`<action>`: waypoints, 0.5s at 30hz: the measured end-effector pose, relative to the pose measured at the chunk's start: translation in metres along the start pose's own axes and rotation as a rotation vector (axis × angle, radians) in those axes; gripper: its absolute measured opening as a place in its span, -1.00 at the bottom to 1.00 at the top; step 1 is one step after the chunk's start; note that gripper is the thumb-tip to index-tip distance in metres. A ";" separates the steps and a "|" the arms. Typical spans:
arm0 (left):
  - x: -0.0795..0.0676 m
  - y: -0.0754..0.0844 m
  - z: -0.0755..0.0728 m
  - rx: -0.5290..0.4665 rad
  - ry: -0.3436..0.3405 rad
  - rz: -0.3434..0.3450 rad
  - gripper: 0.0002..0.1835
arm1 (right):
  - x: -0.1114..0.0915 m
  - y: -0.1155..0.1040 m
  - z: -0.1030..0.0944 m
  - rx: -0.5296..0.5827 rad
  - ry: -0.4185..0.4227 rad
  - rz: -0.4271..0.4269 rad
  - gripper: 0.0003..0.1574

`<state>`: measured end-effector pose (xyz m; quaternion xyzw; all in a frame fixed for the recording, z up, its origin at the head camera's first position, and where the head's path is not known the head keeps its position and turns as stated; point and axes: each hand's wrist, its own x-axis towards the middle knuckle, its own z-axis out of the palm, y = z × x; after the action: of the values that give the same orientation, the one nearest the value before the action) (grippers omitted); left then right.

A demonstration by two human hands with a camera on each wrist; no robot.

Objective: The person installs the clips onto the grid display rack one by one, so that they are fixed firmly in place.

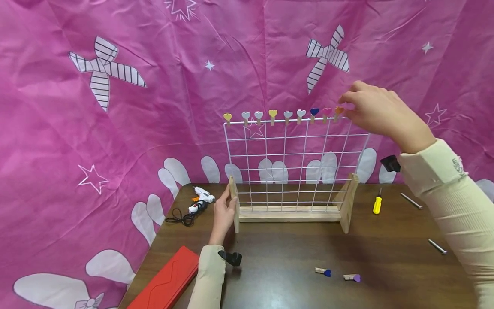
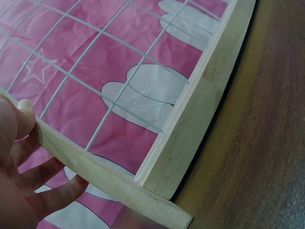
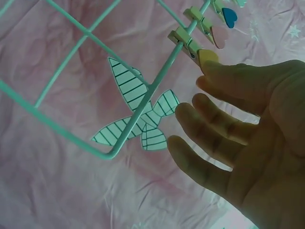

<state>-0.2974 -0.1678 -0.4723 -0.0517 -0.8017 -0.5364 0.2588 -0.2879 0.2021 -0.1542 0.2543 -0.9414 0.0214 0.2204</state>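
A white wire grid stands upright in a wooden base. Small wooden clothespins with hearts, such as a yellow-heart clothespin, line its top wire. At the right end of that row, my right hand pinches an orange-heart clothespin between thumb and index finger, its jaws over the wire. The other fingers are spread apart. Low on the left, my left hand holds the edge of the wooden side post, thumb on one face and fingers on the other.
Two loose clothespins, one blue-heart and one purple-heart, lie on the table. A glue gun and a red case are at left. A yellow screwdriver and two metal rods are at right. Pink cloth hangs behind.
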 end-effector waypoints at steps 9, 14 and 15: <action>0.003 0.000 -0.001 0.011 0.011 0.027 -0.45 | -0.048 0.001 0.018 0.015 0.080 -0.023 -0.58; 0.001 0.000 0.000 0.010 0.009 0.010 -0.45 | -0.084 0.000 0.049 0.054 0.065 -0.045 -0.60; 0.001 0.000 0.000 0.006 0.011 0.010 -0.45 | -0.091 0.000 0.056 0.062 0.061 -0.054 -0.61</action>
<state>-0.2980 -0.1681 -0.4721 -0.0520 -0.8016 -0.5330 0.2658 -0.2399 0.2362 -0.2439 0.2856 -0.9259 0.0523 0.2416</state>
